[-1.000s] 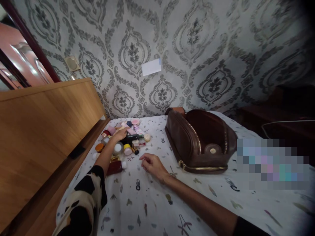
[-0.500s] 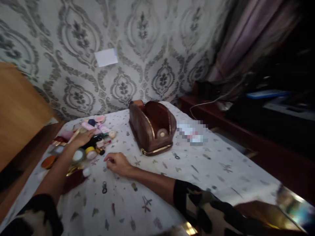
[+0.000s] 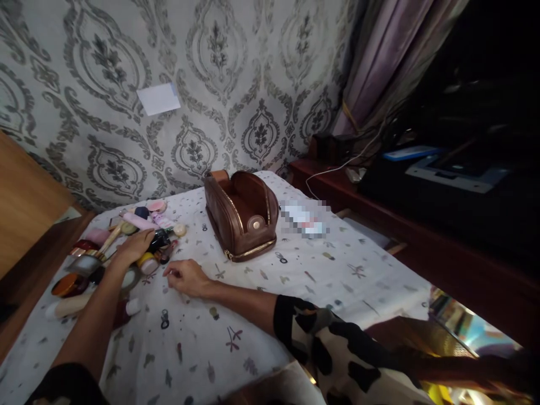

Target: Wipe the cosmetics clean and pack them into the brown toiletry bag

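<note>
My left hand (image 3: 133, 248) reaches over a heap of cosmetics, fingers stretched out across it beside a shiny black item (image 3: 159, 241). Under and around it are a makeup brush (image 3: 112, 239), a pink tube (image 3: 139, 220), a yellow-banded jar (image 3: 147, 264) and an orange-lidded jar (image 3: 70, 285). My forearm hides part of the heap. Resting on the cloth just right of the heap, my right hand (image 3: 188, 277) is loosely curled, with nothing visible in it. A brown leather cosmetic bag (image 3: 248, 242) stands unzipped beyond my right hand, its top gaping.
A white patterned cloth (image 3: 295, 287) covers the table. Right of the bag lies a pixelated item (image 3: 304, 219). A dark red desk (image 3: 379, 219) with a white cable (image 3: 337, 170) runs along the right. A wooden panel (image 3: 29, 197) stands left, a papered wall behind.
The view has swung slightly right, so everything sits further left in it. In the heap, the black item and the red-and-white tubes near my left fingers look shifted. My right hand keeps its curled pose.
</note>
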`<act>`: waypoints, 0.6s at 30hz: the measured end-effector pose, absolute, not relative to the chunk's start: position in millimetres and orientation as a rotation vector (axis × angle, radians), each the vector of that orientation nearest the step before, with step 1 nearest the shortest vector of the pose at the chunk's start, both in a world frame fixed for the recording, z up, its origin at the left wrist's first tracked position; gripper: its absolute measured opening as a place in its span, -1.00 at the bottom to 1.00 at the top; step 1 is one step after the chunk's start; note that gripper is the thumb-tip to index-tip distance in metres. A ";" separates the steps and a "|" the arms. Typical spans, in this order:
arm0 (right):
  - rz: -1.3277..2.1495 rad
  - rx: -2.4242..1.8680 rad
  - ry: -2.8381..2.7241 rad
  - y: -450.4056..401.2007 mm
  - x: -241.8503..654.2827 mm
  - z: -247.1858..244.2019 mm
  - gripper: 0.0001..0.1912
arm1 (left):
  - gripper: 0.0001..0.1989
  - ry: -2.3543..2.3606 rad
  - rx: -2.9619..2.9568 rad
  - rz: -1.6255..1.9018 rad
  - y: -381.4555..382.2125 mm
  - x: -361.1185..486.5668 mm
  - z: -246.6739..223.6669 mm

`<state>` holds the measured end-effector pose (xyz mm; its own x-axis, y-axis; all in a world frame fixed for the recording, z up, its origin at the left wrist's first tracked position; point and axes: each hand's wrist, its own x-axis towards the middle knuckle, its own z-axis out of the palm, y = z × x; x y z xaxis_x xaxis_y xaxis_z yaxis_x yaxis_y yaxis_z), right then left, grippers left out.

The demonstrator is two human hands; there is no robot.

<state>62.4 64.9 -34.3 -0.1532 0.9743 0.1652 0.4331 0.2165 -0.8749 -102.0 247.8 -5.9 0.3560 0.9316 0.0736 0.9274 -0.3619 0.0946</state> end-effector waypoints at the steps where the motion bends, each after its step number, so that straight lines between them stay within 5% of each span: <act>1: 0.880 -1.325 -1.710 65.7 62.4 -35.6 -0.77 | -0.48 1.766 2.547 0.158 244.3 -98.6 -4.6; 18: 0.962 -1.123 -1.621 78.4 62.4 -55.9 -0.73 | -0.30 1.864 2.356 0.023 176.4 -61.7 3.8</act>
<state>62.4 78.4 -55.9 -0.1690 0.9547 0.2448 0.2431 0.2810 -0.9284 -61.7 176.4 3.8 0.2334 0.9696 -0.0729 0.9676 -0.2241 0.1165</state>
